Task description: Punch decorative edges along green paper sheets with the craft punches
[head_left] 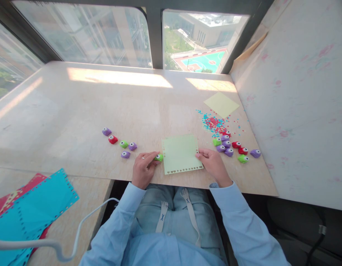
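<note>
A pale yellow-green sheet of paper [180, 152] lies in front of me near the table's front edge. Small punched shapes run along its bottom edge, and more show down its left and right sides. My left hand [144, 169] is closed on a small green craft punch [159, 157], which sits at the sheet's left edge. Whether the paper is inside the punch's slot I cannot tell. At the opposite side, my right hand [214, 165] pinches the sheet's right edge between thumb and fingers.
Several purple, red and green punches [225, 144] cluster at the right, with more punches [123, 144] at the left. Blue and red confetti [214, 123] lies below another yellow sheet [221, 104]. Punched blue sheets [45, 207] and a white cable [79, 231] are at lower left.
</note>
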A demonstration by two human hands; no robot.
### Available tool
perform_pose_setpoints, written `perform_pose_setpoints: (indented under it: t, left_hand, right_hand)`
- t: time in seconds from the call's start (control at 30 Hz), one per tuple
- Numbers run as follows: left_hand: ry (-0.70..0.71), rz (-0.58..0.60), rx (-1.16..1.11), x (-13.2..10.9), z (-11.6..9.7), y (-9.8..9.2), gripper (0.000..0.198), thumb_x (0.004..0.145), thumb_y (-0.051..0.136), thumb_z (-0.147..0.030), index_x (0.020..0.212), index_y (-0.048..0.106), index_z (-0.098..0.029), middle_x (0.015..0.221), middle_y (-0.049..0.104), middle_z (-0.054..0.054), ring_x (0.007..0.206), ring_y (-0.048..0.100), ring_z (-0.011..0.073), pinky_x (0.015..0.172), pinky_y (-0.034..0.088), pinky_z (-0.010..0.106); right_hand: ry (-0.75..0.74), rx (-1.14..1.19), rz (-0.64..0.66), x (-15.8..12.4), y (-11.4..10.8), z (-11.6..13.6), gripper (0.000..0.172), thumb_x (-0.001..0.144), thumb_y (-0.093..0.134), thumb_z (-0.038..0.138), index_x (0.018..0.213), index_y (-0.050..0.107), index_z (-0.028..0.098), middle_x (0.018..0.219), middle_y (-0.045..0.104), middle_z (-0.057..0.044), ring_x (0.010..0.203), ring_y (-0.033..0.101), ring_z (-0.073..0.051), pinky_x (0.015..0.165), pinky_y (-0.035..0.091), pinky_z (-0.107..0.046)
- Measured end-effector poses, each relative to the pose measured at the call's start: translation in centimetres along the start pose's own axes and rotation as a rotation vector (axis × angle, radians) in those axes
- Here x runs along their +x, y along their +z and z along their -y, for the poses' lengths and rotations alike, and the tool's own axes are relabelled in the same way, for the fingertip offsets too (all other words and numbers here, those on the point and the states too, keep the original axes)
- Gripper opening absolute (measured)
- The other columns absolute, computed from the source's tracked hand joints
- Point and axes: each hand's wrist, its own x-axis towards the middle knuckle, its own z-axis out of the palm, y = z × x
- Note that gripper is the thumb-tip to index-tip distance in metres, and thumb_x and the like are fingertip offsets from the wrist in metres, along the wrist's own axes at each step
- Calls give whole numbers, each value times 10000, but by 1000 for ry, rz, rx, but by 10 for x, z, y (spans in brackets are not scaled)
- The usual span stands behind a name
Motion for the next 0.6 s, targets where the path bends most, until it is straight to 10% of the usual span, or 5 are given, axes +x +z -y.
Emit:
perform_pose_setpoints:
  t: [0.6]
  left_hand:
    - [33,6,24,1,0,0,306,845,592,-99,1116,688,-205,1049,735,64,940,617,211,844,517,379]
  right_hand:
    - [-7,9,16,-2,0,2,333,775,610,331,1023,743,152,1028,763,-101,952,718,-268,849,559,-390]
